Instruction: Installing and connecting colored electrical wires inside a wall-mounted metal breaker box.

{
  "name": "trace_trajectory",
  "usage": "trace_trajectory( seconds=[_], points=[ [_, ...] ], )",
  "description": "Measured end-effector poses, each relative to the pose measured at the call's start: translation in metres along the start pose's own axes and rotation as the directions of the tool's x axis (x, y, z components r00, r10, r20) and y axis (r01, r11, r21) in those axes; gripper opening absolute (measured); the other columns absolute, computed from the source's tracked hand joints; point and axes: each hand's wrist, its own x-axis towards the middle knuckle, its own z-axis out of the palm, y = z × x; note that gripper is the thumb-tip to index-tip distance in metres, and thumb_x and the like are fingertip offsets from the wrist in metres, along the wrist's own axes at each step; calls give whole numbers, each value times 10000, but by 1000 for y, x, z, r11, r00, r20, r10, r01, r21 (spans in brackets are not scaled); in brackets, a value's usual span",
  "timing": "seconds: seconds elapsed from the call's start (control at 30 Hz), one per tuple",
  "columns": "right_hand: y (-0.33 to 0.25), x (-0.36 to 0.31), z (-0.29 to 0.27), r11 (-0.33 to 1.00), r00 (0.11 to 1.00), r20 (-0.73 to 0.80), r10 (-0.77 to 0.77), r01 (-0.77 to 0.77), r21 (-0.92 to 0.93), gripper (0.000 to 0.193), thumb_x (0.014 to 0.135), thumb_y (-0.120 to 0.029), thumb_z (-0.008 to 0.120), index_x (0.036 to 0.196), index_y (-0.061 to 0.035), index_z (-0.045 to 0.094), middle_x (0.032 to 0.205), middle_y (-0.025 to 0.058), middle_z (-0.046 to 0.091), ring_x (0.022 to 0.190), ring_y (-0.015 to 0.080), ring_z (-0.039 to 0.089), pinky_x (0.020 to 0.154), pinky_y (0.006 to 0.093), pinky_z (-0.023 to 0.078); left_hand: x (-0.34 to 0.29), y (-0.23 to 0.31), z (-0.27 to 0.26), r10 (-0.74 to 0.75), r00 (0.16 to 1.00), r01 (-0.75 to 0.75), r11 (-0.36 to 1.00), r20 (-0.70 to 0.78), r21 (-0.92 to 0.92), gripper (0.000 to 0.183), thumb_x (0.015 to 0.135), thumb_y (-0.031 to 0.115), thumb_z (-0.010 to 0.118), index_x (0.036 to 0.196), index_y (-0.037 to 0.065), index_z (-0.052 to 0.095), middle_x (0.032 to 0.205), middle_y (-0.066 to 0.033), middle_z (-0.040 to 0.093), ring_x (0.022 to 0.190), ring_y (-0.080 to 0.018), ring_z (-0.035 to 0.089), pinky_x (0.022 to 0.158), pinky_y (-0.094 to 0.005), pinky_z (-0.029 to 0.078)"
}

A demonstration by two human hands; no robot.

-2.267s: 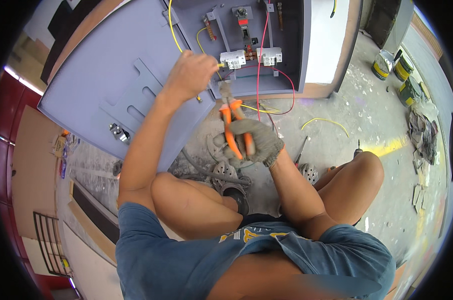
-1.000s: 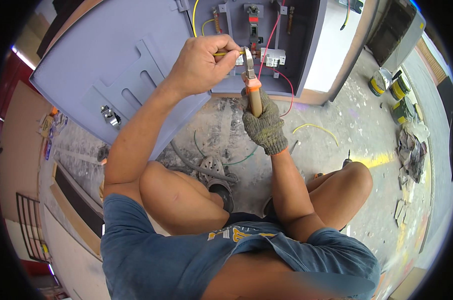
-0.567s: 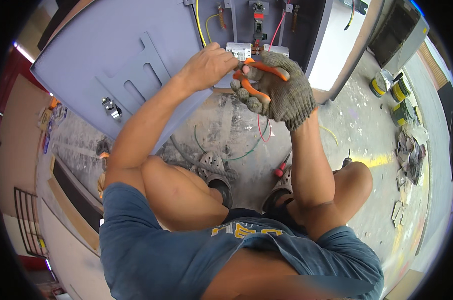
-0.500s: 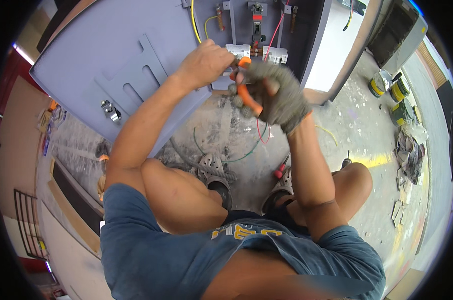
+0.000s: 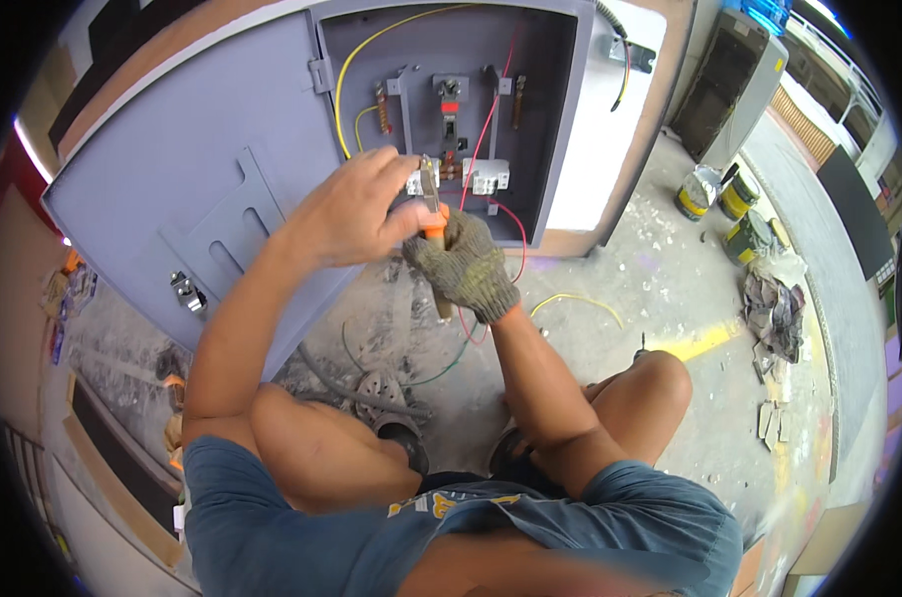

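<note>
My gloved right hand (image 5: 463, 264) grips a pair of pliers with orange on the handles (image 5: 437, 225), its metal jaws (image 5: 430, 183) pointing up toward the cabinet. Bare, my left hand (image 5: 343, 211) is beside the jaws, fingers bent and thumb against or close to the pliers; whatever it pinches is hidden. Just behind them, a white terminal block (image 5: 417, 182) is partly covered. A second white terminal block (image 5: 487, 176) sits to the right, with a red wire (image 5: 482, 149) running past it. Both belong to the grey metal cabinet (image 5: 560, 129).
The grey cabinet door (image 5: 187, 169) stands open at left. A yellow wire (image 5: 343, 90) arcs inside the cabinet. On the floor lie a grey corrugated conduit (image 5: 341, 386), a green wire (image 5: 441, 373) and a yellow wire (image 5: 578, 298). Paint cans (image 5: 698, 191) stand at right.
My right hand has turned the pliers so their jaws point up. My left hand has loosened from a fist-like grip beside them. The view has shifted, showing more of the cabinet.
</note>
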Motion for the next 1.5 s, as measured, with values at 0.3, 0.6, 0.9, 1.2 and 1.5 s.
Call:
trace_trajectory(
  seconds=[0.3, 0.6, 0.9, 1.2, 1.5],
  points=[
    [-23, -25, -39, 896, 973, 220, 66, -155, 417, 151, 764, -146, 730, 802, -9, 678, 689, -21, 609, 647, 78, 516, 614, 282, 449, 15, -1, -1, 127, 989, -116, 982, -71, 152, 682, 615, 683, 786, 729, 68, 513, 662, -62, 499, 582, -262, 534, 561, -376, 444],
    [5, -4, -25, 635, 941, -156, 302, -76, 768, 230, 838, -237, 683, 920, -23, 688, 706, 44, 602, 607, 162, 573, 581, 304, 469, -1, 9, 4, 83, 896, -99, 995, -436, -14, 540, 722, 351, 860, 584, 83, 412, 527, -21, 412, 423, -163, 360, 402, -304, 286],
    [20, -32, -24, 866, 991, -104, 80, -18, 499, 419, 739, -39, 655, 1155, -51, 606, 939, 20, 587, 682, 114, 584, 592, 278, 513, 13, 15, -7, -70, 976, 68, 998, -207, -17, 252, 724, 168, 687, 747, 39, 473, 673, -91, 545, 510, -274, 484, 515, -385, 399],
    [1, -40, -25, 993, 996, 45, 75, -79, 90, 684, 719, -68, 666, 1381, -55, 495, 1073, 106, 634, 955, 209, 602, 884, 340, 489, 15, 21, 3, -70, 997, 70, 997, 13, -9, 239, 699, 160, 687, 784, 23, 511, 685, -88, 566, 520, -247, 533, 516, -375, 419],
    [-4, -40, -20, 992, 998, 56, 13, -19, 126, 595, 739, -72, 632, 1325, -64, 525, 911, 75, 606, 781, 175, 611, 730, 337, 520, 16, 31, -4, -167, 978, 169, 986, 127, -1, 274, 683, 235, 667, 728, -8, 551, 707, -163, 635, 674, -370, 636, 615, -455, 500]
  ],
)
